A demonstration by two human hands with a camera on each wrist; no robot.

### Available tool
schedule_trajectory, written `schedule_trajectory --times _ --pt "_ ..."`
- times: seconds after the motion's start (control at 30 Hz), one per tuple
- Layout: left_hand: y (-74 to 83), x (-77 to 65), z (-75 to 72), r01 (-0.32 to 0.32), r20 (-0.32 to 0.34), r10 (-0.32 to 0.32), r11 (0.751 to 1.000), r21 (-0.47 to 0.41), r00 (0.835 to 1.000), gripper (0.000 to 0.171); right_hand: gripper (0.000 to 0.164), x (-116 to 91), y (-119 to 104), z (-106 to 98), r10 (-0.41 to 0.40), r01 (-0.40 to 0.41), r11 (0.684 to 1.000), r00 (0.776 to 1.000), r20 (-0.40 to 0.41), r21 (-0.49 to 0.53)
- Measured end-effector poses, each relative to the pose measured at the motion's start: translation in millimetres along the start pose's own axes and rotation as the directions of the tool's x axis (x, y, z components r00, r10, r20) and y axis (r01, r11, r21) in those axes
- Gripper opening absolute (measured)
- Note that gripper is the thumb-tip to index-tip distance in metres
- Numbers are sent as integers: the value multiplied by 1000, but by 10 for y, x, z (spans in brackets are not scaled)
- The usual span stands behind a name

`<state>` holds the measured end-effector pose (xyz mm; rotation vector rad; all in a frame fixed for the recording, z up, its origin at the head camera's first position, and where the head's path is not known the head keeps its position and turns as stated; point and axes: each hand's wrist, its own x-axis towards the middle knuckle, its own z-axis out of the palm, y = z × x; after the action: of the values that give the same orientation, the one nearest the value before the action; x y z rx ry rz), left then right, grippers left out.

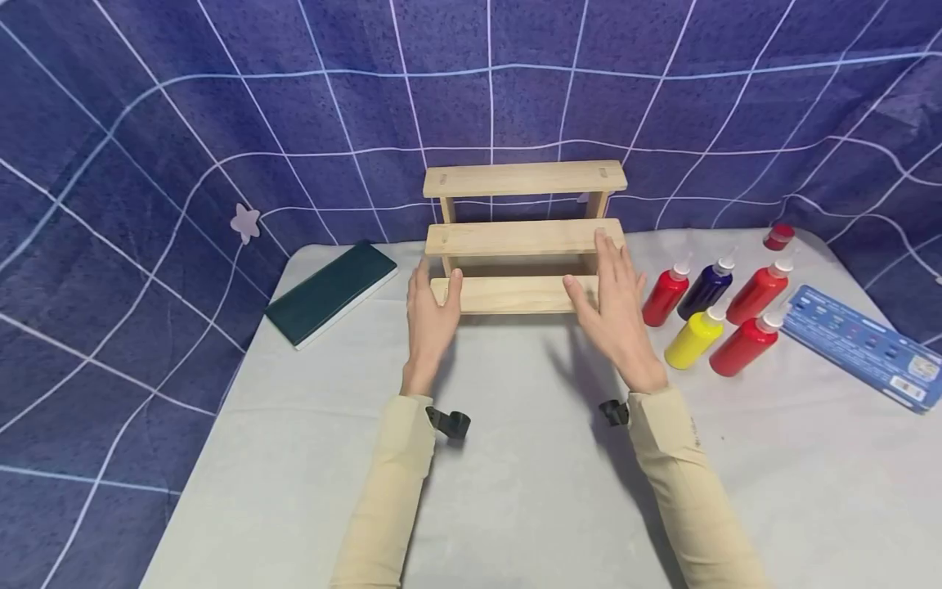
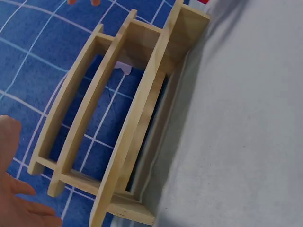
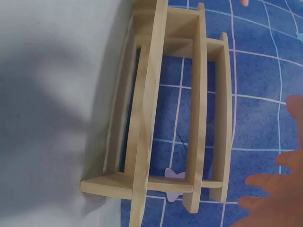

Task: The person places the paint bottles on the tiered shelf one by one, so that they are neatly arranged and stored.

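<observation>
Three-tiered wooden rack (image 1: 515,238), upright on a grey-covered table (image 1: 508,507), with a bare hand at either end. The left hand (image 1: 432,317) is at the rack's left end and the right hand (image 1: 614,317) at its right end, both reaching forward with thumbs spread inward; the fingers of both are extended and released, and the wrist views show a gap between each hand and the wood. In the head view the right hand overlaps, and partly hides, the right ends of the rack's two lower tiers. A dark green book (image 1: 334,293) lies askew to the rack's left, a blue printed box (image 1: 864,348) well to its right, and a blue gridded fabric (image 1: 526,114) hangs behind it. To the rack's right, nearer than the box, are five nozzled containers: three red bottles (image 1: 666,298), a dark blue bottle (image 1: 706,293) and a yellow bottle (image 1: 694,339); whether each colour belongs to wall or contents cannot be told
</observation>
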<state>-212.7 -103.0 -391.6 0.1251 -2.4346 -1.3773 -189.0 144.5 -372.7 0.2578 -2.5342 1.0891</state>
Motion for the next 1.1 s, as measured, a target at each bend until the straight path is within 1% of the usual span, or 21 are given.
schedule_trajectory --times 0.13,0.37,0.57,0.63,0.73,0.87,0.97,1.1 --pt "-44 26 -17 52 -1 -52 999 -17 999 74 73 0 6 -15 3 -3 1000 1000 0 5" --pt "-120 58 -26 114 -17 -115 992 -46 993 71 73 -2 18 -59 7 -7 1000 1000 -3 16" --pt "-212 74 -35 177 -7 -179 979 -97 984 70 73 9 8 -130 -21 23 999 999 -44 29" --pt "-242 81 -34 195 -18 -198 975 -109 980 68 73 12 -1 -161 -29 31 999 998 -60 30" --pt "-285 91 -22 210 -37 -216 971 -118 976 63 73 11 -24 -226 -26 29 999 997 -68 32" --pt "-342 83 -4 224 -39 -232 965 -136 972 53 72 1 -45 -296 -17 19 999 997 -71 28" --pt "-382 75 15 241 -34 -248 960 -141 968 46 72 -5 -39 -318 -17 20 999 996 -88 31" --pt "-439 85 36 257 -49 -266 957 -137 963 36 72 -12 -29 -338 -23 28 999 994 -111 41"
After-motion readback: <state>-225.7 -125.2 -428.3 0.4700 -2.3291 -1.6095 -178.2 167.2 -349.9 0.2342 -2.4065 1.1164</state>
